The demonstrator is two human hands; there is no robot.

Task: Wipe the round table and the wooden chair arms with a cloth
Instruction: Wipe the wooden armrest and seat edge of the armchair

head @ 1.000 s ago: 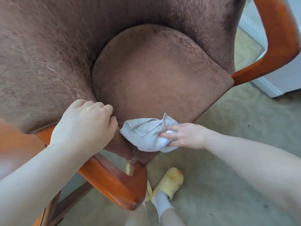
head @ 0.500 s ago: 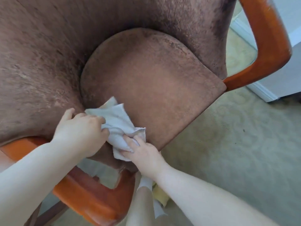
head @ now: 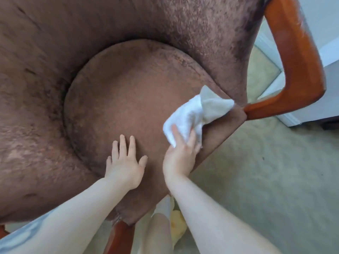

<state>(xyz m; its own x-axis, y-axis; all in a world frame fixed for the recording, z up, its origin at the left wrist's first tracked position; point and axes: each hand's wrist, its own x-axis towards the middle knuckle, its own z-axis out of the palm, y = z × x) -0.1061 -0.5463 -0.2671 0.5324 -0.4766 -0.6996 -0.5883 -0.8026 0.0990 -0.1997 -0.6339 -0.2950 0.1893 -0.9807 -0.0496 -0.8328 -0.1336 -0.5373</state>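
A brown upholstered chair fills the view, its round seat cushion (head: 128, 99) in the middle. My right hand (head: 180, 154) holds a white cloth (head: 196, 114) against the seat's front right corner, close to where the right wooden arm (head: 297, 70) joins the seat. My left hand (head: 124, 162) lies flat on the cushion with its fingers spread, holding nothing. Only a stub of the left wooden arm (head: 121, 237) shows at the bottom edge. The round table is out of view.
Beige carpet (head: 266, 180) spreads to the right of the chair. A white baseboard and wall corner (head: 293, 118) stand behind the right arm. My leg and a yellow slipper (head: 178, 226) are under the seat's front edge.
My right hand has carried the cloth from the left side of the seat across to its front right corner. My left hand let go of the cloth and now rests open on the cushion.
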